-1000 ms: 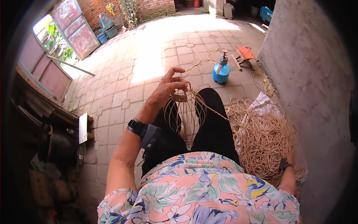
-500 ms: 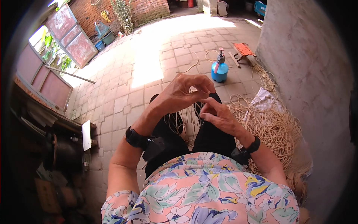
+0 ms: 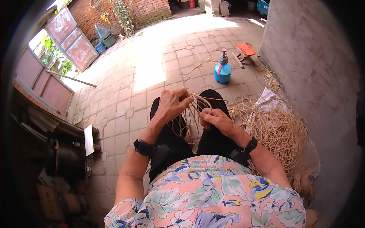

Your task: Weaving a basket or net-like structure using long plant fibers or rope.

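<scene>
Between my knees hang several looped strands of tan cord (image 3: pixel 193 114). My left hand (image 3: pixel 174 103) is closed on the upper part of these loops, with its knuckles up and thumb toward the right. My right hand (image 3: pixel 217 121) pinches the cord on the right side of the loops, lower than the left hand. A length of cord stretches right from the loops across my right knee. Beside my right leg lies a large tangled heap of the same tan cord (image 3: pixel 277 140), partly over a white sack (image 3: pixel 269 99).
A blue pump sprayer (image 3: pixel 222 72) stands on the paved floor ahead. Behind it is a small folding stool with an orange seat (image 3: pixel 247 49). A grey wall (image 3: pixel 311 57) closes off the right. Dark shelving and a white board (image 3: pixel 88 140) are at the left.
Both hands have come lower and nearer to me, and the left has moved left, away from the right. The cord loops now show between them.
</scene>
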